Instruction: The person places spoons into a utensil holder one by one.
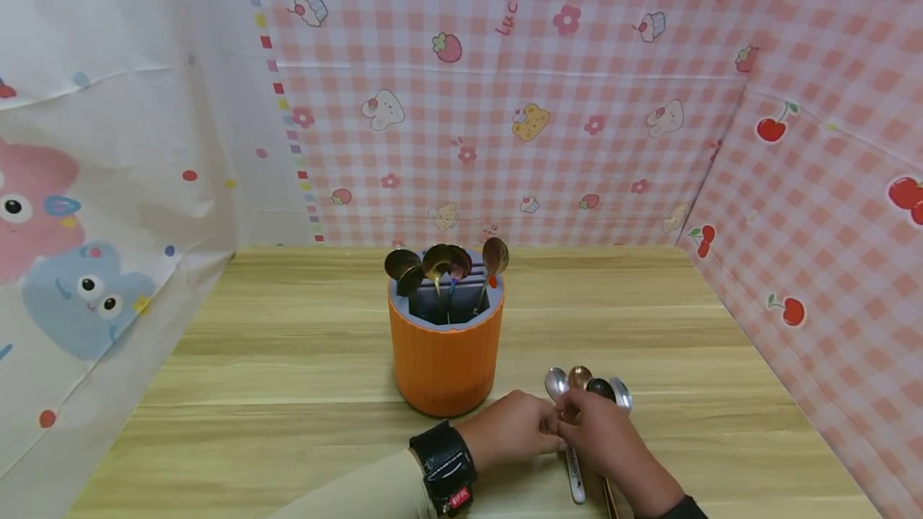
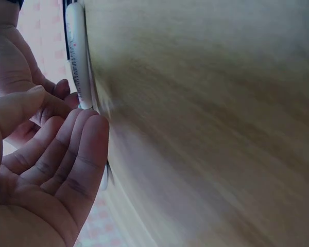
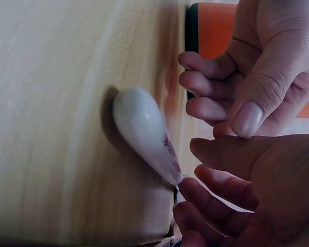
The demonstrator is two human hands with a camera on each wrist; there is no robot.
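A pale sleeve [image 1: 353, 495] leads to the left hand [image 1: 510, 428], fingers loosely extended, close beside the right hand [image 1: 600, 432], whose bent fingers reach a white-handled spoon [image 1: 574, 477] near right on the table [image 1: 288, 391], pinching or not I can't tell, with spoon bowls [image 1: 580, 377] just past them and an orange holder [image 1: 445, 367] farther left.
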